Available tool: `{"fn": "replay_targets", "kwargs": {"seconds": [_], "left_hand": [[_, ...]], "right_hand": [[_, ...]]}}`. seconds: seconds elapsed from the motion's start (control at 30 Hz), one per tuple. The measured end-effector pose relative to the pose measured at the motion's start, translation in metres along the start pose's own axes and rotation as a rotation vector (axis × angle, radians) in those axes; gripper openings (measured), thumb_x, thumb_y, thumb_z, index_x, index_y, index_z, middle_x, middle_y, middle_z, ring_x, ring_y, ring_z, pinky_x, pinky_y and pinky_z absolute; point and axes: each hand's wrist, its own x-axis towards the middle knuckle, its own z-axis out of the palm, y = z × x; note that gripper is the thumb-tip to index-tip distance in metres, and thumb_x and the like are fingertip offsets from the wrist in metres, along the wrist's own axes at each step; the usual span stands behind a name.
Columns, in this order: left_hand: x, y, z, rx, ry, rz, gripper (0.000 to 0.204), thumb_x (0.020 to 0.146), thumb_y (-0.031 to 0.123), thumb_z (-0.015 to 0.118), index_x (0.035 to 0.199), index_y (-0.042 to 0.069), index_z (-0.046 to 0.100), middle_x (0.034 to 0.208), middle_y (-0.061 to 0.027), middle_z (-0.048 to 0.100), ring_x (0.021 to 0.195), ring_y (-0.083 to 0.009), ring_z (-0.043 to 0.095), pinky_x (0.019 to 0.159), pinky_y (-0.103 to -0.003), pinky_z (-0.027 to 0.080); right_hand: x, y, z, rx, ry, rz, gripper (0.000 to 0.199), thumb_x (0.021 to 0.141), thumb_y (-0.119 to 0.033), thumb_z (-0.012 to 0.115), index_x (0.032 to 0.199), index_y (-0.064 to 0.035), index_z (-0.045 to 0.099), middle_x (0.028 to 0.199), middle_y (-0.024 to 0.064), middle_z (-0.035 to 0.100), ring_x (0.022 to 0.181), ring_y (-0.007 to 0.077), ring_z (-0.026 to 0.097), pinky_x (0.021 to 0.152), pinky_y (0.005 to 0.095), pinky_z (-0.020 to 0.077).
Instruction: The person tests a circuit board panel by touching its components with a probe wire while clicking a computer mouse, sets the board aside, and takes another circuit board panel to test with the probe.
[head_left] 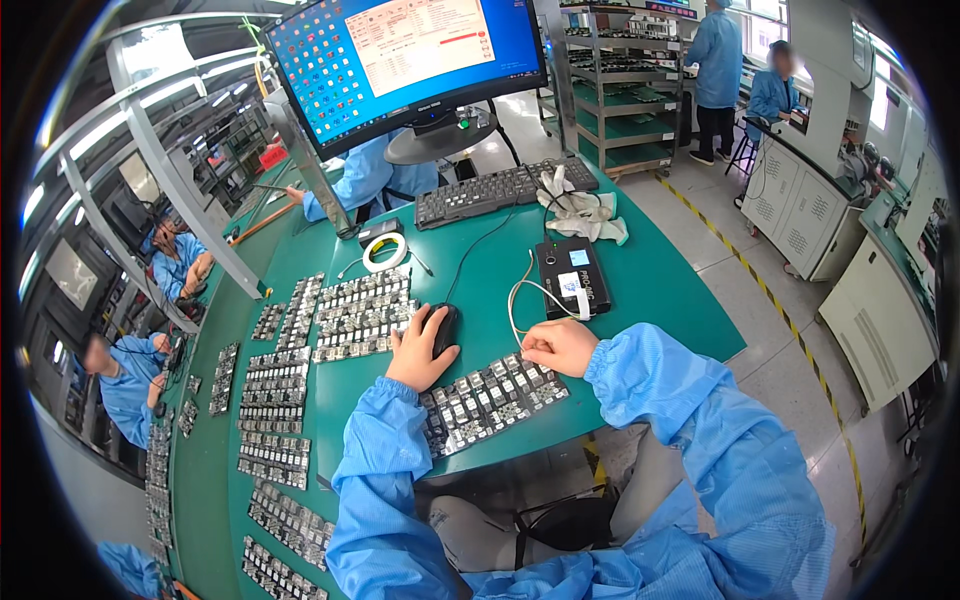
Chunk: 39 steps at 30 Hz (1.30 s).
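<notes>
My left hand [418, 352] rests at a black computer mouse [446, 328], with the thumb and index finger on either side of it. My right hand [562, 346] is closed in a pinch on the end of a thin white cable [514, 312], just above the far right edge of a panel of small circuit boards [488, 402]. The cable loops back to a black box [574, 276] with a small lit screen. Its plug is hidden by my fingers. The panel lies flat on the green table, near its front edge, between my forearms.
A monitor [405, 60] stands at the back, with a keyboard [470, 196] and white gloves [580, 208] before it. A white cable coil [385, 252] lies behind the mouse. Several more board panels [272, 390] cover the left side. Co-workers in blue sit left; shelves [622, 90] stand behind.
</notes>
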Motion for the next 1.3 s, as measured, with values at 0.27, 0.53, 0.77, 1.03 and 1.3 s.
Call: {"fn": "replay_targets", "kwargs": {"seconds": [0.27,0.53,0.77,1.03,1.3], "left_hand": [[0.141,-0.130,-0.042,-0.014,-0.005,-0.015,0.068,0.085,0.036,0.065,0.144,0.018,0.037,0.151,-0.0167,0.028,0.138,-0.0394,0.032,0.107,-0.071,0.011],[0.245,-0.229,-0.078,0.010,0.048,0.011,0.069,0.083,0.035,0.067,0.144,0.019,0.038,0.150,-0.0156,0.031,0.138,-0.0382,0.033,0.106,-0.072,0.014],[0.248,-0.229,-0.074,0.085,0.055,-0.023,0.069,0.084,0.038,0.066,0.144,0.021,0.038,0.149,-0.0148,0.032,0.136,-0.0384,0.036,0.107,-0.072,0.012],[0.251,-0.227,-0.072,0.092,0.079,-0.005,0.066,0.083,0.037,0.066,0.141,0.018,0.041,0.148,-0.0134,0.035,0.139,-0.0364,0.031,0.107,-0.072,0.011],[0.251,-0.226,-0.072,0.074,0.083,0.002,0.066,0.083,0.036,0.067,0.141,0.017,0.041,0.147,-0.0128,0.035,0.138,-0.0366,0.032,0.108,-0.071,0.012]], "right_hand": [[0.191,0.044,0.015,0.018,0.006,-0.016,0.017,0.085,-0.024,0.068,0.092,-0.0077,0.066,0.075,0.0051,0.063,0.066,0.0201,0.061,0.061,0.0344,0.0489],[0.347,0.061,0.025,0.128,0.205,-0.009,0.013,0.085,-0.012,0.070,0.087,-0.0029,0.061,0.068,0.0020,0.056,0.058,0.0086,0.052,0.053,0.0259,0.0425],[0.375,0.043,0.040,0.270,-0.156,-0.091,0.015,0.086,-0.016,0.066,0.083,-0.0033,0.059,0.076,0.0077,0.064,0.071,0.0202,0.061,0.066,0.0344,0.0493],[0.374,0.056,0.052,0.063,-0.099,-0.282,0.016,0.085,-0.023,0.067,0.082,-0.0080,0.064,0.094,0.0043,0.058,0.098,0.0246,0.051,0.089,0.0384,0.0393],[0.372,0.057,0.053,0.052,-0.107,-0.267,0.018,0.086,-0.027,0.067,0.083,-0.0090,0.065,0.095,0.0042,0.057,0.100,0.0243,0.051,0.091,0.0387,0.0367]]}}
